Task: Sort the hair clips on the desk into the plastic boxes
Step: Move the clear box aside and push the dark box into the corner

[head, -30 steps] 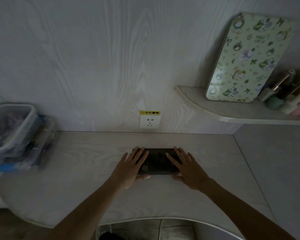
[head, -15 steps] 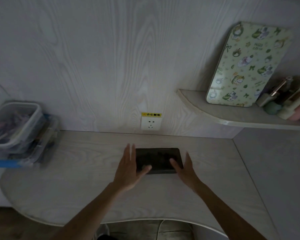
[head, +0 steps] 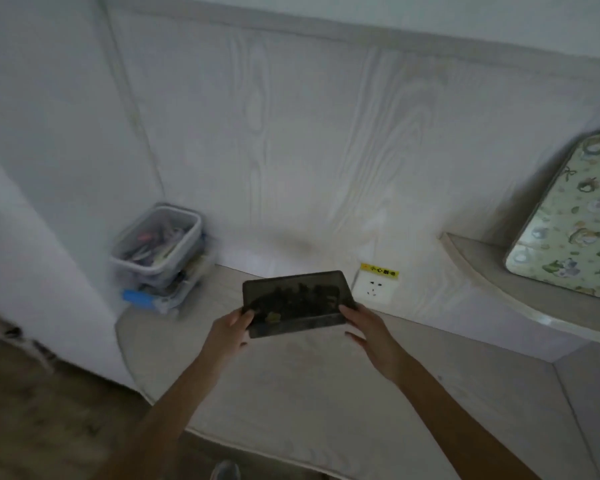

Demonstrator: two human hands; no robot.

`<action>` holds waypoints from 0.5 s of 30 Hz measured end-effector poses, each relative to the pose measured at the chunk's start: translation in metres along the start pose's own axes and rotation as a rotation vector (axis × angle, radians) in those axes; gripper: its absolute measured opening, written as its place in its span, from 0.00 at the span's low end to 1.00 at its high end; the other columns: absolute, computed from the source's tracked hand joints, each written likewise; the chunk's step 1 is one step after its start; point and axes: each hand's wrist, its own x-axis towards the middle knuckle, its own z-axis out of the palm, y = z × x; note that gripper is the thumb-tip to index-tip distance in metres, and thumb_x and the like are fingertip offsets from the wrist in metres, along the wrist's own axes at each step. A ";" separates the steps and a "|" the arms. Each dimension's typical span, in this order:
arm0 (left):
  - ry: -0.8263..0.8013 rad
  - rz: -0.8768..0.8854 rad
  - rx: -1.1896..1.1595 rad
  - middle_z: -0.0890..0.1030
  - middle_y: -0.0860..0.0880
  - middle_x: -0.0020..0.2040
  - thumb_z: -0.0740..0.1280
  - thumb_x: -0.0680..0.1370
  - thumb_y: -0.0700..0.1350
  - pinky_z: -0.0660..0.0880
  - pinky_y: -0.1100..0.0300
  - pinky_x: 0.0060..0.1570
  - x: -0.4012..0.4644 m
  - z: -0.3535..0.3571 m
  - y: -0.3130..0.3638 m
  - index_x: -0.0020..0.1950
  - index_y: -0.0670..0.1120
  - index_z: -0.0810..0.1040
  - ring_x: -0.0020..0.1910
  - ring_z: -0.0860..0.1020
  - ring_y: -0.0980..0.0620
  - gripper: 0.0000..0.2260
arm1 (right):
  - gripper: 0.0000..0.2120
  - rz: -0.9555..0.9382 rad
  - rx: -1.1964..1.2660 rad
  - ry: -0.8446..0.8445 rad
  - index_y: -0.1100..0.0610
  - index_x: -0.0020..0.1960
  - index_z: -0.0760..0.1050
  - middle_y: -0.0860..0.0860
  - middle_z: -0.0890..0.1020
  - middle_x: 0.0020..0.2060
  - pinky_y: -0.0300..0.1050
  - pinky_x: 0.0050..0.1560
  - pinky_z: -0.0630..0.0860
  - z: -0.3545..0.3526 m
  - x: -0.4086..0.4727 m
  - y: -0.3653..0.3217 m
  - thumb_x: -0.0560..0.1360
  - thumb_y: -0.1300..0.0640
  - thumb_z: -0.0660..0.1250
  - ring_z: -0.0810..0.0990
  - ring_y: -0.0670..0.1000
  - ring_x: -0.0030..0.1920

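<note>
Both hands hold a dark tray above the pale wood-grain bench, its near edge tipped toward the camera. The left hand grips the tray's left end, thumb on the rim and fingers curled beneath; the right hand grips the right end the same way. Dark shapes, possibly hair clips, lie in a heap inside the tray; motion blur hides their detail. At the bench's far left corner, against the wall, 2 clear plastic boxes sit stacked, the upper one open and filled with mixed small items, the lower one with a blue latch facing out. They stand well apart from the tray. A white wall socket with a yellow label sits just right of the tray. On the shelf at right, a patterned green board leans against the wall.
</note>
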 end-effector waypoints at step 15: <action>0.467 -0.029 -0.388 0.73 0.42 0.67 0.61 0.79 0.50 0.71 0.49 0.64 0.011 -0.176 0.052 0.68 0.40 0.69 0.66 0.72 0.43 0.21 | 0.27 -0.099 -0.149 -0.344 0.58 0.73 0.60 0.54 0.69 0.69 0.48 0.68 0.64 0.255 0.099 -0.118 0.77 0.59 0.64 0.67 0.56 0.69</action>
